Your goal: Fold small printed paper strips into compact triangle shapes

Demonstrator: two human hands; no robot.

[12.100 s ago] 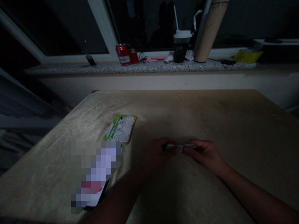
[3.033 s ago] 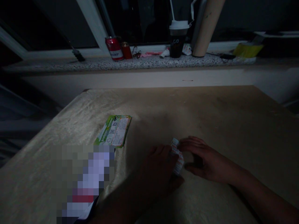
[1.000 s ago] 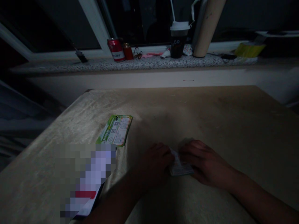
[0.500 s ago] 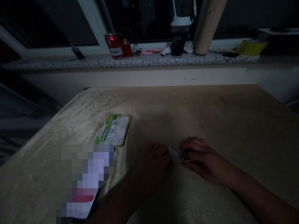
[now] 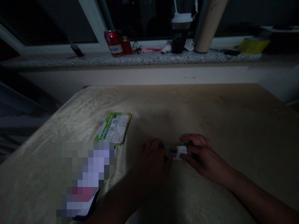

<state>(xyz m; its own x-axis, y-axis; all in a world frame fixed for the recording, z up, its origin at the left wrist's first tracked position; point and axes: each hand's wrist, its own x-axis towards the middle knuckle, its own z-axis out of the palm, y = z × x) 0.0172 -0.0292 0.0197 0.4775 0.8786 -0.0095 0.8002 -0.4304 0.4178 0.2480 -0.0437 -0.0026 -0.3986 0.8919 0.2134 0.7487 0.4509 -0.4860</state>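
Note:
A small folded printed paper [image 5: 177, 152] lies low over the tan table [image 5: 210, 112], held between both hands. My left hand [image 5: 153, 158] pinches its left end with curled fingers. My right hand [image 5: 201, 155] grips its right end, fingertips pressed on top. The room is dim and much of both hands lies in shadow. A green and white printed leaflet [image 5: 114, 128] lies flat on the table to the left of my left hand.
A blurred-out flat item [image 5: 86, 180] lies at the near left. On the stone windowsill [image 5: 70, 59] stand a red can [image 5: 114, 43], a smaller red can [image 5: 126, 45], a lidded dark cup with a straw [image 5: 180, 34], a cardboard tube [image 5: 209, 25] and a yellow object [image 5: 253, 46].
The paper was turned and folded between the hands over the last seconds; it is now a smaller, narrower piece held at both ends. The leaflet has not moved.

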